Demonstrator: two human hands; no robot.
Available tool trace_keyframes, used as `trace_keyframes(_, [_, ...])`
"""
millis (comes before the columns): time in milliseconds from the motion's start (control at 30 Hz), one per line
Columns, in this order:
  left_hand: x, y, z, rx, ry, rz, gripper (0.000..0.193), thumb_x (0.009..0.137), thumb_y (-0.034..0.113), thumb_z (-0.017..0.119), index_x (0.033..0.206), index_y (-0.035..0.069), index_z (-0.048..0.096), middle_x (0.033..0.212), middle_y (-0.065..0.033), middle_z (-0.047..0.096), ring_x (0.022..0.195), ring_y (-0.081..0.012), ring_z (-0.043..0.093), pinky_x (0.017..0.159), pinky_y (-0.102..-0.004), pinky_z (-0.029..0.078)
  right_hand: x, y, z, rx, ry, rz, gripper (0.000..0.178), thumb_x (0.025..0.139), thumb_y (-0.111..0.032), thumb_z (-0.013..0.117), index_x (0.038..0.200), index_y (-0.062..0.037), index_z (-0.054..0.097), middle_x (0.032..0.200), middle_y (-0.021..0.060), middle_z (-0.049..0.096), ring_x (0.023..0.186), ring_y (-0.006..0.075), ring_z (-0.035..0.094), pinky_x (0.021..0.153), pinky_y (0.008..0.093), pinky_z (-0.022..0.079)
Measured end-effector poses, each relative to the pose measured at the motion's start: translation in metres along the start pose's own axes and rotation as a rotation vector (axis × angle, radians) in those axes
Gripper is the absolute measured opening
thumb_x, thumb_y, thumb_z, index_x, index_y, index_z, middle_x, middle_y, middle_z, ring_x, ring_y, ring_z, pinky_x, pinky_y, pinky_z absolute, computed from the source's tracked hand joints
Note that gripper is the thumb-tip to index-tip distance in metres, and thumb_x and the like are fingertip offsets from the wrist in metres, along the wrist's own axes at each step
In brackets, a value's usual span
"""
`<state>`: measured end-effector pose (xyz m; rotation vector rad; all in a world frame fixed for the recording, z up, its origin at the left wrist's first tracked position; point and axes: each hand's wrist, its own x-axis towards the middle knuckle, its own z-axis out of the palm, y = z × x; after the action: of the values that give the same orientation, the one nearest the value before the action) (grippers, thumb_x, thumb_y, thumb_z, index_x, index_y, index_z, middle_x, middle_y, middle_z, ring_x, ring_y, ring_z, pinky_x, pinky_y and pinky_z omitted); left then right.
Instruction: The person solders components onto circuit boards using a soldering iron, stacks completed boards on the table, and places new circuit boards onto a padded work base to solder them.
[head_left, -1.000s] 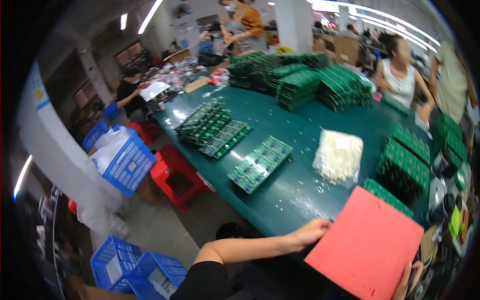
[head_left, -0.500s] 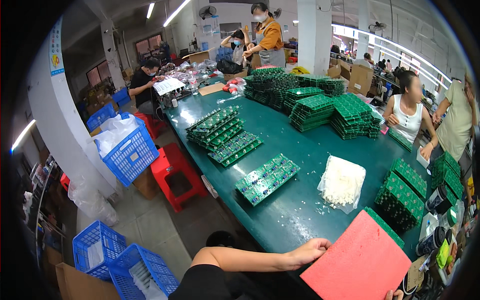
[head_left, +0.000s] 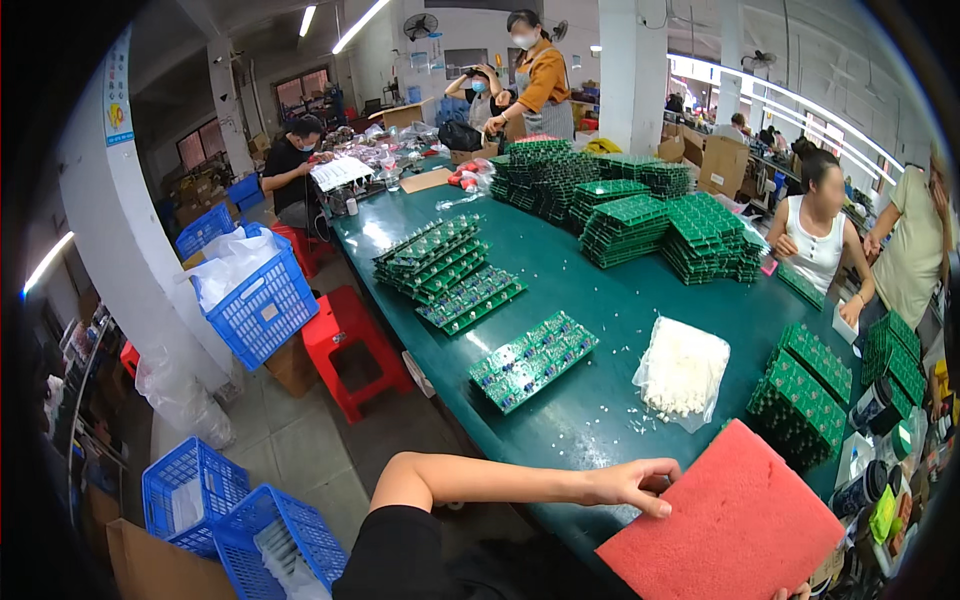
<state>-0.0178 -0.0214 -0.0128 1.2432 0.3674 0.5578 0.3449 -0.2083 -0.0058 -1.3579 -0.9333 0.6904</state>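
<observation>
My left hand (head_left: 637,486) pinches the upper left edge of a red foam sheet (head_left: 728,520), with the thumb on its face and the fingers partly behind it. Only the fingertips of my right hand (head_left: 794,593) show, at the sheet's lower edge. The sheet is tilted toward me and hides what lies behind it. Beyond it lies an open clear bag of small white parts (head_left: 684,368), some spilled around. Left of the bag is a green circuit board panel (head_left: 535,361) with parts fitted. Stacked green boards (head_left: 800,395) stand right of the bag.
More green board stacks stand at the table's left (head_left: 445,260) and far side (head_left: 625,228). Cups and tools (head_left: 868,488) crowd the right. A red stool (head_left: 350,350) and blue crates (head_left: 262,300) stand left of the table. A co-worker in white (head_left: 812,235) sits at right.
My left thumb has come onto the face of the red foam sheet. The sheet has shifted slightly right and now covers the green board that showed behind it.
</observation>
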Motion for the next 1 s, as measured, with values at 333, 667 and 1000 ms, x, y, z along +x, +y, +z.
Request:
trace_keyframes(333, [0.038, -0.008, -0.026, 1.057, -0.286, 1.0, 0.025, 0.085, 0.005, 0.063, 0.11, 0.007, 0.061, 0.121, -0.0116, 0.063, 0.079, -0.0284, 0.056, 0.066, -0.0381, 0.047, 0.004, 0.012, -0.03, -0.172, -0.192, -0.007, 0.014, 0.095, -0.01, 0.06, 0.103, -0.0035, 0.05, 0.104, 0.0131, 0.061, 0.08, 0.0199, 0.052, 0.073, 0.0309, 0.045])
trace_keyframes(667, [0.031, -0.034, -0.033, 1.245, -0.406, 1.197, 0.01, 0.086, 0.011, 0.067, 0.092, 0.014, 0.06, 0.117, -0.0057, 0.066, 0.065, -0.0184, 0.053, 0.051, -0.0299, 0.043, -0.007, 0.033, -0.034, -0.497, -0.563, 0.09, 0.017, 0.095, -0.012, 0.057, 0.11, -0.0025, 0.055, 0.11, 0.0148, 0.06, 0.086, 0.0266, 0.056, 0.075, 0.0329, 0.047])
trace_keyframes(1000, [0.031, -0.038, -0.03, 1.244, -0.581, 0.99, 0.027, 0.071, 0.021, 0.07, 0.096, 0.013, 0.062, 0.112, -0.0044, 0.063, 0.081, -0.0262, 0.054, 0.064, -0.04, 0.047, -0.011, 0.014, -0.018, -0.773, -0.77, -0.565, 0.027, 0.087, 0.007, 0.052, 0.113, -0.0012, 0.054, 0.117, 0.0344, 0.056, 0.099, 0.0511, 0.057, 0.081, 0.0442, 0.049])
